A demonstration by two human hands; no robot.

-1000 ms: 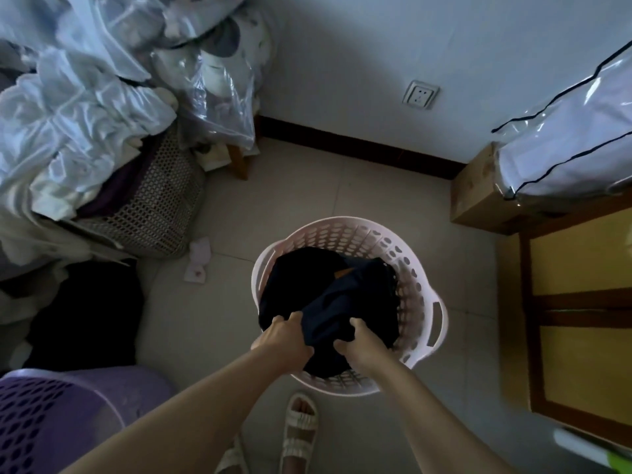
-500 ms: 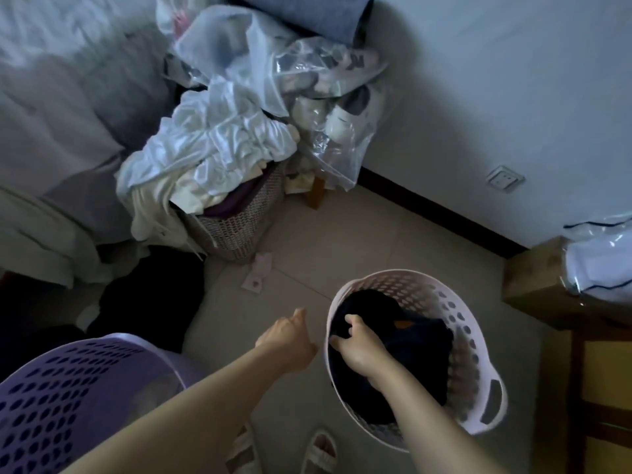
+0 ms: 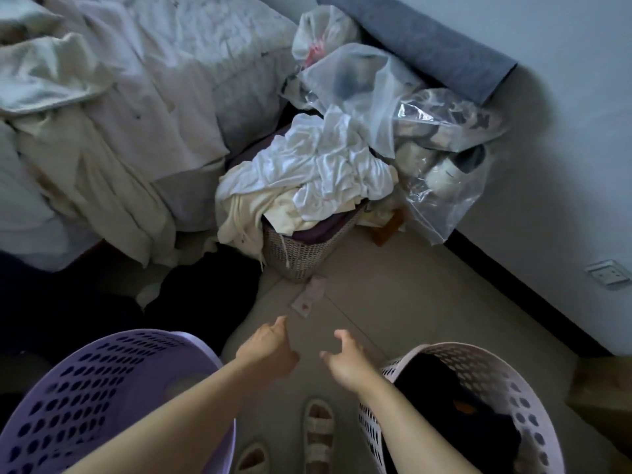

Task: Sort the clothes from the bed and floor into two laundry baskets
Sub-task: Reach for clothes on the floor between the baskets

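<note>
Dark cloth (image 3: 212,289) lies heaped on the floor against the bed (image 3: 143,97), its long axis running left to right along the bed's lower edge. I see it ahead and left of both my hands. My left hand (image 3: 268,350) hangs over the tiles with fingers loosely curled, holding nothing. My right hand (image 3: 345,360) is just beside it, fingers spread and empty, the two hands apart. A small pale sock (image 3: 309,297) lies on the tiles right of the dark cloth, just ahead of my hands, its long axis pointing away from me and slightly right. The purple basket (image 3: 102,398) stands below the dark cloth, left of my left arm. The white basket (image 3: 506,398), right of my right arm, holds dark clothes.
</note>
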